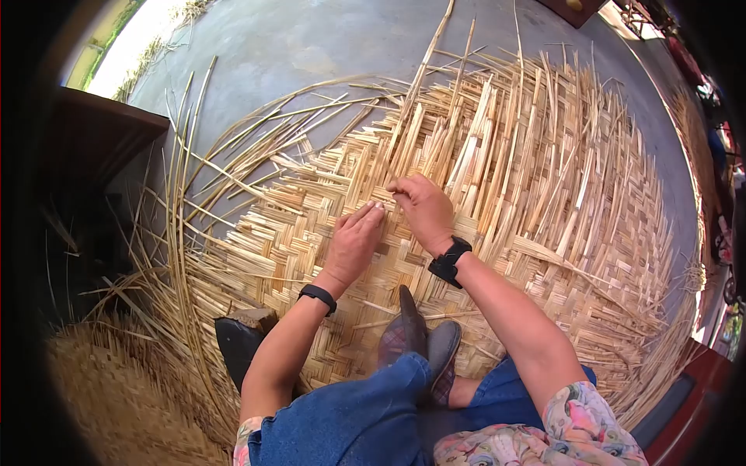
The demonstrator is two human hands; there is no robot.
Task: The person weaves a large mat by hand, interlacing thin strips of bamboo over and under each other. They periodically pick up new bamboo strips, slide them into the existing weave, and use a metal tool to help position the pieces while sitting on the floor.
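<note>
A large woven mat of pale split strips (575,225) lies on the floor, with loose strip ends at its far and left edges. My left hand (355,242) rests on the weave near the mat's middle, its fingers together and pointing away, the tips pressing on the strips. Just right of it is my right hand (424,210), its fingers curled and pinched at the strips; what lies between the fingertips is too small to make out. The two hands are close together but apart. Bands circle both wrists.
Loose long strips (180,210) lie at the left. A dark wooden piece (116,128) stands upper left. Shod feet (443,346) are on the mat, below the hands. A dark block (239,342) sits beside the left forearm. Another woven mat (124,396) is lower left.
</note>
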